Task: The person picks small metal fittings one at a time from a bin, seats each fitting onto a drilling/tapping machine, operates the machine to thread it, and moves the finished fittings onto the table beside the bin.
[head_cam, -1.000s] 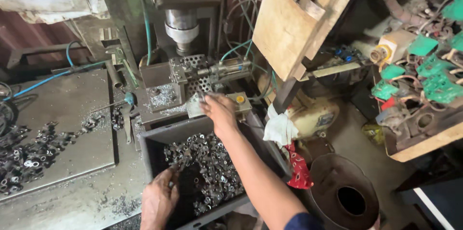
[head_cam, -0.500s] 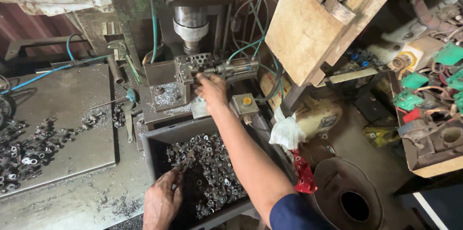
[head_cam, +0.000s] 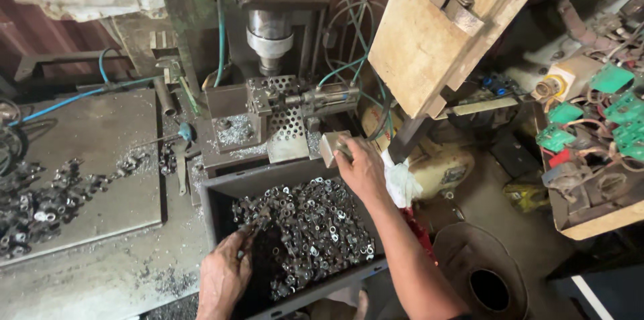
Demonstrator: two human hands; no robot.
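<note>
Two hands at work. Left hand [head_cam: 225, 278], fingers curled, digs into small metal rings [head_cam: 315, 226] in the grey bin [head_cam: 218, 189]; what its grip holds, cannot tell. Right hand [head_cam: 362, 169] rests on a small block [head_cam: 330, 145] just below the press fixture [head_cam: 282, 109], closed loosely over it. Step: part pick-up.

Two hands [head_cam: 225, 276], one bin [head_cam: 221, 189]

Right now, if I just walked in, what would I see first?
A grey bin full of shiny little metal rings sits in the middle, with the left hand digging into them. Behind it stands a press, and the right hand rests on a small box beside it. More rings lie on the metal plate at left.
</note>
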